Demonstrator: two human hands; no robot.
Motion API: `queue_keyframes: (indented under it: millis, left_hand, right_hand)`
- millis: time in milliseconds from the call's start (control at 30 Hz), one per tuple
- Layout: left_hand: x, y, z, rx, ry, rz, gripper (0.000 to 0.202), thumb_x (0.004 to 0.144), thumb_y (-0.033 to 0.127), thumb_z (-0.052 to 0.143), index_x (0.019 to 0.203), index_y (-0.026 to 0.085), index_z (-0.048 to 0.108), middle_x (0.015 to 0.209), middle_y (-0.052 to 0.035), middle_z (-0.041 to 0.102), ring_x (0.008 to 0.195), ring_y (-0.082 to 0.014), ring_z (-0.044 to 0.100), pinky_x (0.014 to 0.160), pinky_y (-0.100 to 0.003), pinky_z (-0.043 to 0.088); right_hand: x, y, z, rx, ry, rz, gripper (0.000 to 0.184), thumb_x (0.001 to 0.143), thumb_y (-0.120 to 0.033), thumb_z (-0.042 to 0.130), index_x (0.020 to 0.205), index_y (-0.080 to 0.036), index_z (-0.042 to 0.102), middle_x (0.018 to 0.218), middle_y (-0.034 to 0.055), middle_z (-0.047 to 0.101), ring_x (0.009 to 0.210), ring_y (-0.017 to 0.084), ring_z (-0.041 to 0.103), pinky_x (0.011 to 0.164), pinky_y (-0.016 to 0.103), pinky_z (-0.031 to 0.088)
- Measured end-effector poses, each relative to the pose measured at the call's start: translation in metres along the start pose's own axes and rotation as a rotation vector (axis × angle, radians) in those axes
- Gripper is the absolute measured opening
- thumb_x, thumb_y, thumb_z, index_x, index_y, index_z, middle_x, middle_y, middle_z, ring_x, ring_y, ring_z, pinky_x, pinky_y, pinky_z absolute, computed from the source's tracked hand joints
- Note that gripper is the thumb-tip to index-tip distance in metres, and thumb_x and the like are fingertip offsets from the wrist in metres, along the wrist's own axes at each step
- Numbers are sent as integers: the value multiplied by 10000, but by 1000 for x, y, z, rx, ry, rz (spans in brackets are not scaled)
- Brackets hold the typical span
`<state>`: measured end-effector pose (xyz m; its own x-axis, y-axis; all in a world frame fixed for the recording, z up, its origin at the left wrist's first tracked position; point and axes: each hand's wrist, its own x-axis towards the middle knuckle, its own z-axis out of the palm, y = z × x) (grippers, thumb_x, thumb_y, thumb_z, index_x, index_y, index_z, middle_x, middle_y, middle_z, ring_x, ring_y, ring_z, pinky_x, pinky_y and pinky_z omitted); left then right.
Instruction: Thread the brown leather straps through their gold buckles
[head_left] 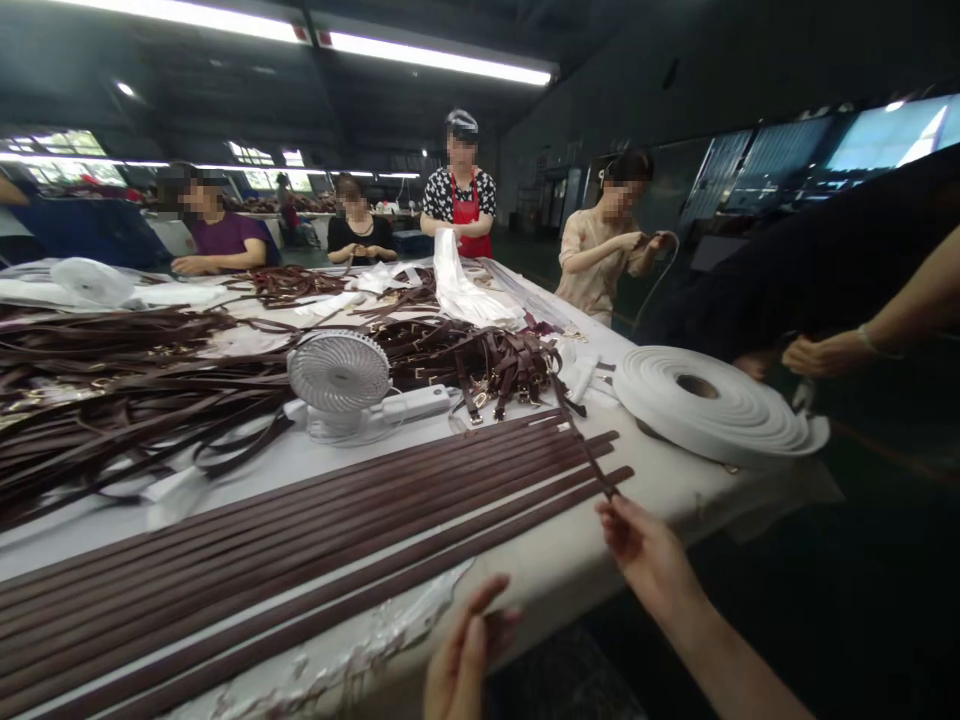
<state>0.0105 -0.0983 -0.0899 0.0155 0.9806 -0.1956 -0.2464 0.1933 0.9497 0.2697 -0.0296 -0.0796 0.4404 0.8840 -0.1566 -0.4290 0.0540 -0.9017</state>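
Note:
My right hand [651, 556] pinches the end of a thin dark brown leather strap [589, 455], which runs back toward a pile of buckled straps [510, 370]. My left hand [466, 655] is in front of the table edge, its fingers loosely bent and apart, with nothing visible in it. Beyond both hands, several long brown straps [360, 500] lie side by side across the white-covered table. The far end of the held strap merges into the pile, so I cannot tell where it stops.
A white desk fan [339, 372] stands mid-table beside heaped brown straps [135, 400]. A thick roll of white strip [705, 405] rests at the right corner, where another person's hand [825, 355] is close by. Several people work around the far side.

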Motion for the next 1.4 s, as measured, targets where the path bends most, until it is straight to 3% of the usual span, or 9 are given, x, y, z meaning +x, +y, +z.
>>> queue_keyframes:
  millis: [200,333,467,767,933,1067,1167,1300,1400]
  left_hand:
    - [9,-42,121,-271,-312,-239,788,733,654,776,1363,205,627,1433,-188,609,1260,-335,635,1096,-450,500]
    - [25,-38,156,-372,-339,-331,667,773,585,768,1260,147,645,1355,-216,655,1204,-358,663,980,-456,554]
    - [38,-22,177,-502,-386,-354,423,874,415,685,1156,101,653,1325,-229,672,1204,-327,670,973,-394,541]
    - [41,-10,193,-659,-470,-461,293,926,194,587,1202,98,602,1441,-224,590,1333,-330,582,909,-380,586]
    - [26,-14,190,-595,-479,-465,430,879,153,658,1299,138,565,1438,-190,602,1298,-312,612,956,-369,575]
    - [23,-15,182,-488,-471,-482,496,864,179,692,1333,161,533,1406,-189,624,1242,-304,647,810,-305,595]
    - [22,-15,174,-409,-489,-516,469,834,200,715,1281,169,579,1353,-166,658,1134,-256,683,742,-280,588]
    - [13,-11,172,-266,-658,-542,457,738,261,792,1165,136,693,961,-86,742,695,-99,606,558,-163,438]
    - [5,-2,172,-249,-763,-537,498,721,376,814,1153,145,719,887,-57,718,667,-81,564,588,-163,418]
  right_hand:
    - [-98,23,-51,12,40,288,439,605,-455,926,994,-296,799,836,51,742,682,202,677,586,310,605]
    - [-112,20,-75,-196,39,255,421,537,-604,876,906,-411,814,750,45,738,636,275,673,581,435,583]
    - [-122,9,-102,-208,95,256,458,607,-589,872,967,-312,819,871,105,777,731,314,712,747,507,603]
    - [-116,-23,-111,-223,-9,115,401,838,-468,780,1139,-203,758,1039,122,776,853,239,729,833,368,600]
    - [-112,-26,-117,-411,-217,48,290,999,-399,594,1195,-227,721,1051,84,772,864,213,736,824,339,609]
    - [-103,-46,-129,-834,-403,-444,131,926,-220,691,1042,-244,746,865,35,751,757,185,710,726,295,594]
    - [-87,-64,-133,-1054,-495,-881,371,857,-97,730,1193,-252,713,1078,86,730,998,235,696,859,360,600]
    - [-62,-82,-125,-1183,-937,-1133,416,934,-92,620,1305,-273,671,1326,93,674,1252,257,606,1048,462,533]
    - [-56,-93,-115,-1116,-1080,-1176,342,958,-123,593,1275,-218,678,1253,101,717,1178,241,658,1028,440,548]
